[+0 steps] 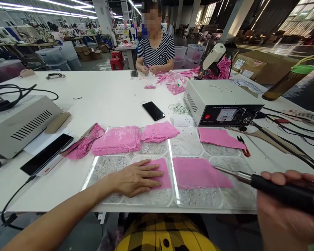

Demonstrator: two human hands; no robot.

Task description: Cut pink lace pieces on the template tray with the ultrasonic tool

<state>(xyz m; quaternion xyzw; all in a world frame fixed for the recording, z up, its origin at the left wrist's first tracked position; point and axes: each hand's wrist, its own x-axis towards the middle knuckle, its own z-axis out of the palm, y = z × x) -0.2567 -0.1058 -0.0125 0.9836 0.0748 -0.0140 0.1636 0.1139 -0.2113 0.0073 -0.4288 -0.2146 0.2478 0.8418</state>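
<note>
My left hand (136, 177) lies flat, fingers stretched out, on a pink fabric piece (162, 174) on a clear plastic work mat (107, 165). My right hand (290, 209) grips a black-handled pen-like tool (277, 188); its metal tip (219, 169) touches the right edge of a second pink fabric piece (199, 172). A cable runs from the tool to a white control box (219, 101). A stack of pink lace (117, 139), another lace piece (158, 131) and a plain pink piece (219, 137) lie along the mat's far edge.
A black phone (153, 111) lies mid-table; a second phone (47, 158) and a grey machine (18, 125) are at left. Small red snips (243, 144) lie right of the mat. A person in a striped shirt (155, 52) handles pink pieces across the table. A bottle (290, 78) lies far right.
</note>
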